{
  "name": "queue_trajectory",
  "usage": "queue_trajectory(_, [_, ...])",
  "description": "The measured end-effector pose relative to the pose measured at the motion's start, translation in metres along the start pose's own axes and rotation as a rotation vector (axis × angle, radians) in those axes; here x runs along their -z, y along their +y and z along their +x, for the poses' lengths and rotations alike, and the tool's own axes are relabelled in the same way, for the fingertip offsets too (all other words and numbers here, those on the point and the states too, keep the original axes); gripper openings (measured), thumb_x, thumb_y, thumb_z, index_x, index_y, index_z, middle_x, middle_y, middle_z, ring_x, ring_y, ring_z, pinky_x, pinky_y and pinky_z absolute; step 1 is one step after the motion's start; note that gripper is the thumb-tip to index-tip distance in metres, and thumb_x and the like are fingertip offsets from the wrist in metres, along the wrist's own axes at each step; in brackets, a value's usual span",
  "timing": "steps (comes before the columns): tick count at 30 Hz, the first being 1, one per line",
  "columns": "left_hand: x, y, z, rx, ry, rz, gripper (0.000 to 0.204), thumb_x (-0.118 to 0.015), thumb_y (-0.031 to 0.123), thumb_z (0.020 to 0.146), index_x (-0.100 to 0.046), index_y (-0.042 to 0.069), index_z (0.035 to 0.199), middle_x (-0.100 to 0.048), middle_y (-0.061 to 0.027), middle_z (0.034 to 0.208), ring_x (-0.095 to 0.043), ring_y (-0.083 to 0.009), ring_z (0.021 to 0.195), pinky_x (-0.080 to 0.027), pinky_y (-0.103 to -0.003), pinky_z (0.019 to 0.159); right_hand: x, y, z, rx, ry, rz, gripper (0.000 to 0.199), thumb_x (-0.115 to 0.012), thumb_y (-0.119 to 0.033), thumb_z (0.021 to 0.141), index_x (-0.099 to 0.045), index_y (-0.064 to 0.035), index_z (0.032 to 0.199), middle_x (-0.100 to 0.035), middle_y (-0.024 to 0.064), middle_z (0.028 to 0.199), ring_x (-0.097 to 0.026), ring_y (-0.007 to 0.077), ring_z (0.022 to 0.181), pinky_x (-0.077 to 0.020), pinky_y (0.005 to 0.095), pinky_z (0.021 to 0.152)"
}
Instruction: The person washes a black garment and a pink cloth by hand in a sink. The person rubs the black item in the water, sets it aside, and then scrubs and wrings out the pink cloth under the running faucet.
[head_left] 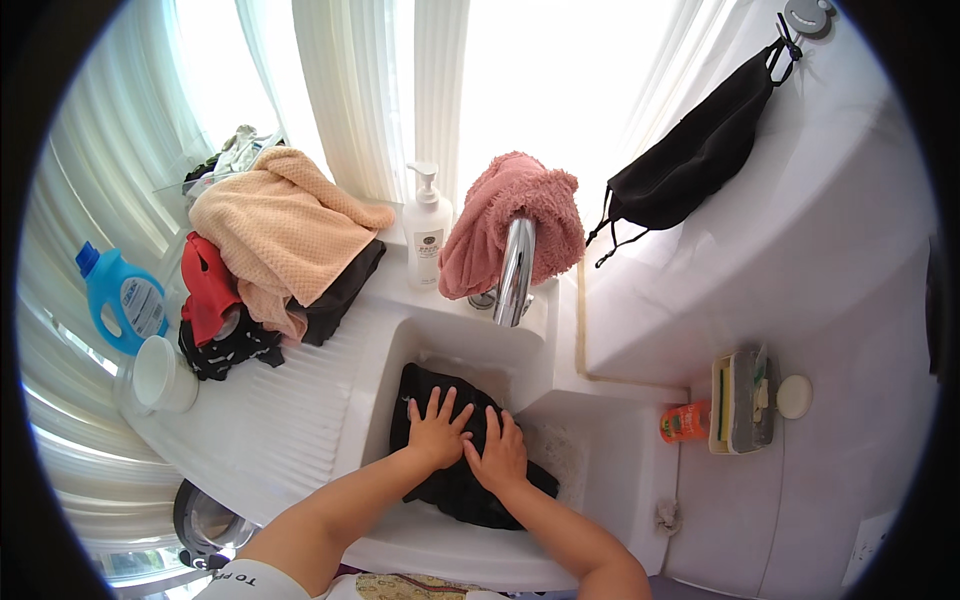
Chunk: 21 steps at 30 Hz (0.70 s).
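Neither grip is closed around anything: the left hand [437, 428] and the right hand [497, 452] lie palm-down, fingers spread wide, side by side and touching, pressed flat onto the black garment [470, 490]. That flat, open pose suits pushing down on cloth more than lifting it, and both forearms come in from the near edge so weight can bear straight onto it. The garment lies bunched in the white sink [600, 470], under the chrome tap [515, 272], where water would fall on it; whether the cloth is wet I cannot tell. A pink towel [510, 215] is draped over the tap, apparently to hang. On the ribbed surface [290, 410] to the left sits a pile: a peach towel [280, 230] on top, a red cloth [208, 285] and dark pieces beneath, kept just beside the sink. A white pump bottle [426, 228] stands at the far rim between the pile and the tap. Far left are a blue detergent bottle [122, 298] and a white cup [163, 376]. A black face mask [690, 160] hangs from a hook on the right.
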<state>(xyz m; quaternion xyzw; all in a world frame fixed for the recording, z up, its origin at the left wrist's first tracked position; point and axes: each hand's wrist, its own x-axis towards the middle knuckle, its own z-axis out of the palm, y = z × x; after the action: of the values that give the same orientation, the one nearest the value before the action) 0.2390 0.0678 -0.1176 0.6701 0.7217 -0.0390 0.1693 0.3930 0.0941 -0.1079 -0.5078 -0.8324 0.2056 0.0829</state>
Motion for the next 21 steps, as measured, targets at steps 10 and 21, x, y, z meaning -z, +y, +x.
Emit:
queue_trajectory(10, [0.016,-0.013,0.036,0.208,-0.440,-0.176,0.072,-0.040,0.064,0.094,-0.031,0.023,0.153,-0.020,-0.0122,0.161,-0.011,-0.0354,0.149,-0.006,-0.066,0.114,-0.010,0.002,0.054,-0.089,-0.144,0.143,0.053,-0.075,-0.017,0.069,-0.066,-0.0126,0.121,-0.058,0.0141,0.127,-0.058,0.0328,0.114,-0.0492,0.0417,0.096])
queue_trajectory(21, [0.094,-0.050,-0.037,-0.365,-0.141,-0.596,0.147,-0.089,0.057,0.051,0.002,0.012,0.156,0.001,-0.0172,0.162,0.001,-0.0394,0.149,-0.012,-0.067,0.112,0.167,-0.060,-0.016,0.425,0.157,0.667,0.037,-0.059,0.003,0.062,-0.074,-0.0083,0.095,-0.068,0.0087,0.114,-0.064,0.0234,0.098,-0.0506,0.0322,0.087])
